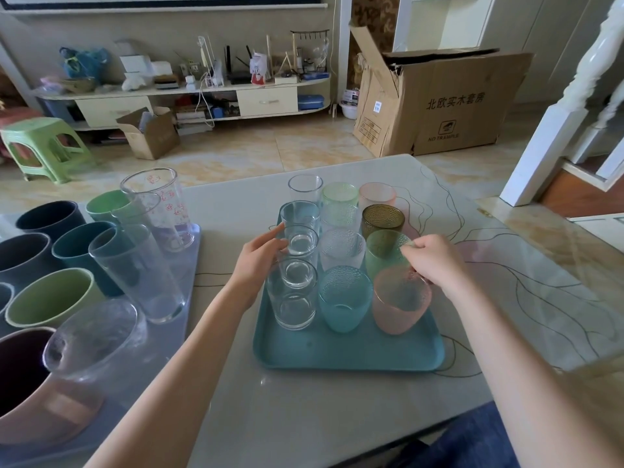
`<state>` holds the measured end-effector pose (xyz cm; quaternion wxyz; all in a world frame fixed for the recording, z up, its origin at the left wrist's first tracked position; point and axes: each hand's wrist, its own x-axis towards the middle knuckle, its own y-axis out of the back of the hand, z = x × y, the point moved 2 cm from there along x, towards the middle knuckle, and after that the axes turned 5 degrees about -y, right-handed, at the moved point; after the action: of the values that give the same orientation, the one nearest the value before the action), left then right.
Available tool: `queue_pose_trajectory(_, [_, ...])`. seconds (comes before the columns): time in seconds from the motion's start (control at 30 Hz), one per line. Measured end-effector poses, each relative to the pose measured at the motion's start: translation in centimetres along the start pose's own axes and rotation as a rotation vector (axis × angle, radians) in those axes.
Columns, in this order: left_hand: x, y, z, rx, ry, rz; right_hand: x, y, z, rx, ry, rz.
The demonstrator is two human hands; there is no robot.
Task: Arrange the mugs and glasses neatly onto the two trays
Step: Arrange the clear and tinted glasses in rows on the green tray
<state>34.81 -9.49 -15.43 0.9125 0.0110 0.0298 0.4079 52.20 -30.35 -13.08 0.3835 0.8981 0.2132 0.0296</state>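
Right hand: fingers curled, pinching the far rim of a pink textured glass at the near right corner of the glass rows on the teal tray. Left hand: fingers loosely extended, tips touching the side of a clear tumbler in the tray's left column; whether it grips cannot be told. Left column: four clear tumblers. Middle column: blue textured glass nearest, then clear and pale green ones. Right column: green glass just behind the pink one, then an amber glass. Second tray, grey, at left on the worktop: tall clear glasses, one printed in red, beside dark blue, teal and green mugs.
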Motion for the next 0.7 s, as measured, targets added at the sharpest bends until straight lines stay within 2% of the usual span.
queue_pose_trajectory(0.2, [-0.1,0.1,-0.2,-0.003,-0.01,-0.009,-0.3,0.4,-0.2,-0.055,0.047,0.028])
queue_pose_trajectory(0.33, [-0.1,0.1,-0.3,-0.033,-0.017,-0.019,-1.1,0.8,-1.2,-0.102,0.132,0.237])
queue_pose_trajectory(0.43, [-0.2,0.2,-0.7,-0.075,-0.024,-0.055,-1.6,0.8,-3.1,-0.074,0.323,0.341])
queue_pose_trajectory(0.57, [-0.7,0.4,-1.3,-0.135,-0.038,-0.087,-2.4,-0.3,-6.0,-0.223,0.553,0.14])
queue_pose_trajectory(0.7, [-1.1,0.4,-1.6,-0.171,-0.049,-0.094,-3.7,-1.5,-7.5,-0.467,0.579,-0.055])
